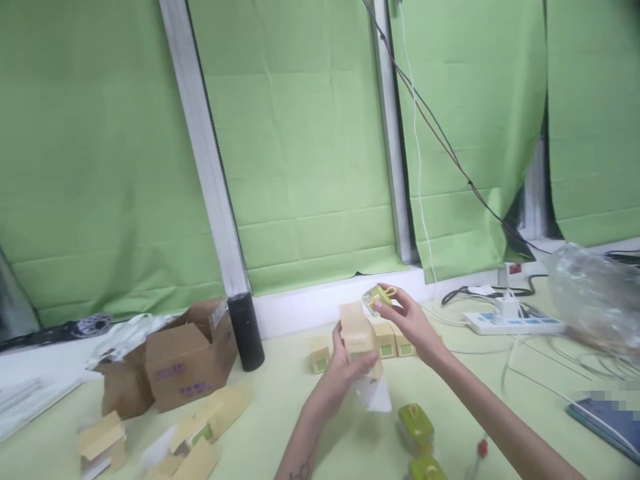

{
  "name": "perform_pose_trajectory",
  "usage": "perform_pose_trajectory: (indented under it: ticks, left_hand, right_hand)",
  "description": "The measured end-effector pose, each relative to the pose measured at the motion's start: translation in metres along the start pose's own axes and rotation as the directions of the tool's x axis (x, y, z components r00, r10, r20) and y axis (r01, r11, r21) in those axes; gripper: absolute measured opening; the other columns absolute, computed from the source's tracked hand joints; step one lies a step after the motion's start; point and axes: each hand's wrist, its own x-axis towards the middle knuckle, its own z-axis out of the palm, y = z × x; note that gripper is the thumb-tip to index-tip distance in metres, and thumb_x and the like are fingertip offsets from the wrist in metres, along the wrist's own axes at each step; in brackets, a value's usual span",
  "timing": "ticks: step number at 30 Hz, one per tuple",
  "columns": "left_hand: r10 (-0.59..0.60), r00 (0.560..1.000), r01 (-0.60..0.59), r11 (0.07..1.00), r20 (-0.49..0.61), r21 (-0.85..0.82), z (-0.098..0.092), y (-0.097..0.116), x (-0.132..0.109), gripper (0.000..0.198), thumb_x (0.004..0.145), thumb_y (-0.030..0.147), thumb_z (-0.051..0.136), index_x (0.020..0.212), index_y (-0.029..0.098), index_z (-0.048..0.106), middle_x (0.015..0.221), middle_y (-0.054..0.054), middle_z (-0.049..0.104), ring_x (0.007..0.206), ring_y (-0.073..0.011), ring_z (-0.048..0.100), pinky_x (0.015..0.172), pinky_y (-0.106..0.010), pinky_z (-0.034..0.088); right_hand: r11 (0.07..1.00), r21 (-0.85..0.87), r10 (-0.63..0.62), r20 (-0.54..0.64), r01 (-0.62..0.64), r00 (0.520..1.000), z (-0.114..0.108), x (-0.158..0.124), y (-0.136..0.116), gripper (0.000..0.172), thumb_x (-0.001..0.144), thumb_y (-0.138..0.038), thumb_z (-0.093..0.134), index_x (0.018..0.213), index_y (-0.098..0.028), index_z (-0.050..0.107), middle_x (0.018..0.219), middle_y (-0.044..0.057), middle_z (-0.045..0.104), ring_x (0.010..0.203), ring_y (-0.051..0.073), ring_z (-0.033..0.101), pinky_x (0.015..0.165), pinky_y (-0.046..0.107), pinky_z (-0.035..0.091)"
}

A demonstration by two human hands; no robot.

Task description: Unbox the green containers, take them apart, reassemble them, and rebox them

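My left hand [345, 363] is wrapped round a small cream cardboard box [357, 330] with its flap up. A white slip of paper [375, 395] hangs below that box. Just above and to the right, my right hand [405, 320] pinches a small green and clear case with a loop [376, 299]. Two similar green cases, a nearer one [425, 469] and a farther one [417, 425], rest on the table below my hands. Behind the held box stand several cream boxes [385, 340] with green labels, partly hidden by my hands.
A brown carton [183, 363] and a black cylinder [246, 331] stand at left. Opened cream boxes [103, 441] lie in front of them. On the right are a power strip [515, 324], loose cables, a clear plastic bag [595, 293] and a dark blue flat item [607, 423].
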Motion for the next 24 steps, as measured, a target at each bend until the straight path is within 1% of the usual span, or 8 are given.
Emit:
perform_pose_trajectory:
  ticks: [4,6,9,12,15,18,20,24]
  left_hand:
    - [-0.095,0.992,0.085,0.990,0.087,0.109,-0.007,-0.012,-0.011,0.094,0.072,0.027,0.068,0.136,0.027,0.000,0.131,-0.013,0.045,0.113,-0.0261,0.051,0.089,-0.039,0.043]
    - [-0.119,0.987,0.103,0.984,0.105,0.145,-0.009,-0.014,-0.013,0.092,0.072,0.024,0.066,0.137,0.027,0.001,0.130,-0.012,0.045,0.110,-0.0255,0.052,0.087,-0.038,0.044]
    - [-0.098,0.987,0.073,0.978,0.124,0.193,-0.011,-0.014,-0.013,0.088,0.070,0.025,0.069,0.136,0.026,0.011,0.135,-0.012,0.039,0.113,-0.0265,0.050,0.090,-0.038,0.043]
    - [-0.106,0.988,0.077,0.969,0.112,0.237,-0.013,-0.014,-0.013,0.088,0.066,0.029,0.073,0.132,0.026,0.016,0.135,-0.014,0.038,0.111,-0.0280,0.051,0.089,-0.040,0.044]
    - [-0.139,0.988,0.120,0.964,0.068,0.237,-0.016,-0.014,-0.013,0.088,0.063,0.032,0.076,0.127,0.025,0.015,0.133,-0.017,0.041,0.106,-0.0281,0.054,0.084,-0.041,0.046]
    - [-0.179,0.983,0.168,0.967,0.040,0.193,-0.017,-0.018,-0.012,0.079,0.069,0.036,0.071,0.125,0.024,0.018,0.130,-0.016,0.046,0.108,-0.0266,0.054,0.085,-0.038,0.046]
    - [-0.189,0.982,0.183,0.970,0.028,0.158,-0.015,-0.022,-0.011,0.070,0.075,0.041,0.065,0.127,0.023,0.022,0.128,-0.014,0.049,0.110,-0.0254,0.053,0.085,-0.034,0.045]
    - [-0.286,0.958,0.287,0.954,-0.017,0.085,-0.008,-0.027,-0.012,0.071,0.077,0.047,0.059,0.133,0.028,0.020,0.129,-0.010,0.049,0.100,-0.0243,0.059,0.069,-0.028,0.048]
  right_hand:
    - [0.998,0.007,0.063,0.123,-0.064,0.990,0.000,-0.008,0.009,0.055,0.074,-0.048,0.066,0.121,-0.024,0.049,0.124,0.007,0.053,0.103,0.026,0.058,0.082,0.040,0.053]
    - [0.996,0.009,0.083,0.135,-0.085,0.987,0.001,-0.010,0.014,0.053,0.076,-0.048,0.064,0.122,-0.026,0.048,0.127,0.006,0.050,0.108,0.025,0.055,0.085,0.038,0.052]
    - [0.995,0.006,0.096,0.140,-0.098,0.986,0.002,-0.010,0.020,0.051,0.080,-0.051,0.058,0.123,-0.028,0.044,0.129,0.005,0.048,0.112,0.024,0.051,0.088,0.037,0.050]
    - [0.992,-0.016,0.129,0.188,-0.129,0.974,-0.001,-0.007,0.020,0.051,0.080,-0.053,0.056,0.122,-0.026,0.046,0.125,0.006,0.052,0.105,0.023,0.055,0.086,0.037,0.050]
    - [0.979,-0.071,0.201,0.222,-0.189,0.954,-0.011,-0.002,0.023,0.049,0.076,-0.051,0.061,0.116,-0.024,0.051,0.111,0.006,0.060,0.093,0.022,0.060,0.080,0.034,0.050]
    - [0.954,-0.124,0.297,0.259,-0.273,0.919,-0.022,0.002,0.032,0.035,0.075,-0.049,0.061,0.096,-0.021,0.060,0.098,0.004,0.063,0.087,0.020,0.061,0.078,0.032,0.048]
    - [0.934,-0.142,0.356,0.307,-0.327,0.883,-0.026,0.003,0.040,0.030,0.076,-0.048,0.059,0.086,-0.019,0.062,0.094,0.004,0.064,0.086,0.020,0.060,0.077,0.031,0.048]
    - [0.901,-0.162,0.431,0.433,-0.402,0.792,-0.022,-0.001,0.048,0.031,0.079,-0.045,0.056,0.088,-0.018,0.066,0.095,0.006,0.066,0.084,0.018,0.061,0.079,0.032,0.049]
